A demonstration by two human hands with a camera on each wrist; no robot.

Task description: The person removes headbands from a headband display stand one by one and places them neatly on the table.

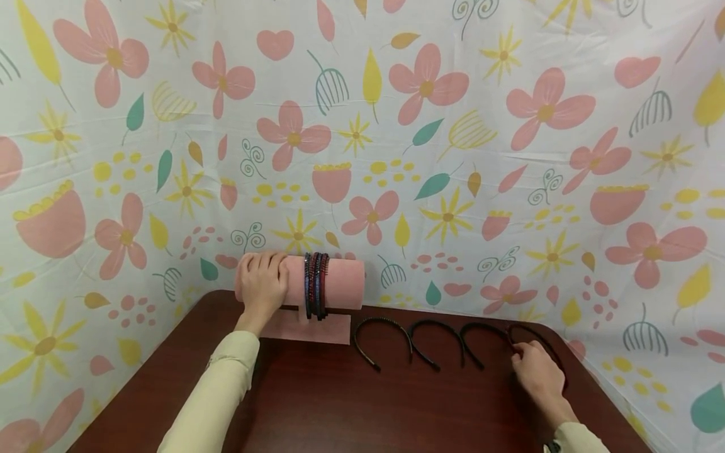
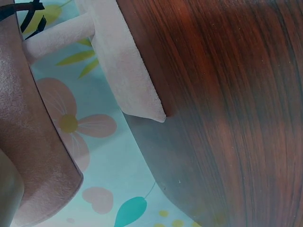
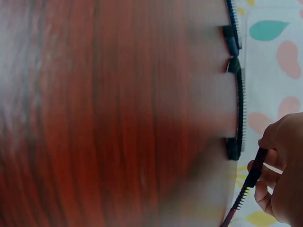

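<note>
A pink padded roll stand (image 1: 347,283) stands at the table's back left, several dark headbands (image 1: 316,286) around its roll. The left hand (image 1: 263,283) lies over the roll's left end, fingers draped on top; in the left wrist view the roll (image 2: 28,118) and its base (image 2: 125,71) show, the fingers mostly hidden. At the right, the right hand (image 1: 538,371) grips one end of a dark headband (image 1: 540,336). Seen in the right wrist view, the right hand (image 3: 284,170) pinches the toothed headband (image 3: 255,171) between thumb and fingers.
Three dark headbands lie in a row on the table: a left one (image 1: 382,321), a middle one (image 1: 436,323) and a right one (image 1: 481,325) beside the right hand. The brown table (image 1: 362,402) meets a flower-patterned cloth (image 1: 362,151) behind and at the sides.
</note>
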